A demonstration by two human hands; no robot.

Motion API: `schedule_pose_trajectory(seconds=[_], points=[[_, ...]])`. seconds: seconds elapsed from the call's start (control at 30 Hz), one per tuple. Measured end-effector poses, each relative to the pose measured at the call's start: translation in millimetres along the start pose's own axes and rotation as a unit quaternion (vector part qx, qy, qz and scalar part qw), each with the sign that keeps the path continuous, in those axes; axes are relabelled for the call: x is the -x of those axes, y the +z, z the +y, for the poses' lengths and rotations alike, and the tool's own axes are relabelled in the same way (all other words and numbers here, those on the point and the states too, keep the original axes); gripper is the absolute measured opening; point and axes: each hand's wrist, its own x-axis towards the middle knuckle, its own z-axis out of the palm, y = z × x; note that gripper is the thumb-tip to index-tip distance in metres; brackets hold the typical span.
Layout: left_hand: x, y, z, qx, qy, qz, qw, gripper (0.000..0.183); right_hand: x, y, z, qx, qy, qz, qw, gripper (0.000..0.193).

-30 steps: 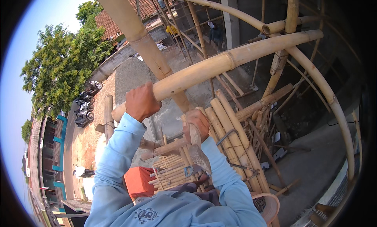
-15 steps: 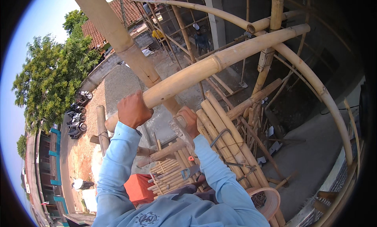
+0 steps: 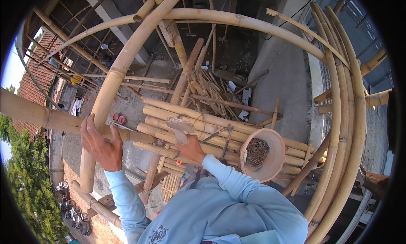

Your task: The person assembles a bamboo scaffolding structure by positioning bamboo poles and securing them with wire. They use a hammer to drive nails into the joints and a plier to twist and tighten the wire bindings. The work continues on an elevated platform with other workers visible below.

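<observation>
1. We find the whole view swung round since the earlier frame: the tree now sits lower left.
2. Long bamboo pole: nearer level before, now steep, running down toward lower left and crossing a thick bamboo pole beside the left hand.
3. Row of bamboo poles: seen more broadly now, below and right of the long one.
4. Pinkish bucket with nails: fully in view, at the lower edge before.
5. Left hand: wrapped round the long pole earlier; we now see fingers extended over it, thumb apart.
6. Right hand: closed round a worn grey-brown tool, kind unclear to us, above the row.
</observation>
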Motion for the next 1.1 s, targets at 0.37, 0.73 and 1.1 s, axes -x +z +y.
schedule_pose_trajectory(seconds=[0.37, 0.73, 1.1], points=[[-175, 152, 105, -0.132, 0.135, -0.129, 0.973, 0.053, 56, -90, 26, -0.052, 0.014, 0.241, 0.969, 0.023], [-2, 166, 235, 0.491, 0.174, -0.280, 0.806, 0.031, 244, -190, 75, -0.055, 0.101, 0.601, 0.791, 0.034], [189, 181, 475, 0.546, 0.047, -0.734, 0.400, 0.024, 330, -162, 100, -0.235, 0.147, 0.698, 0.661, 0.022]])
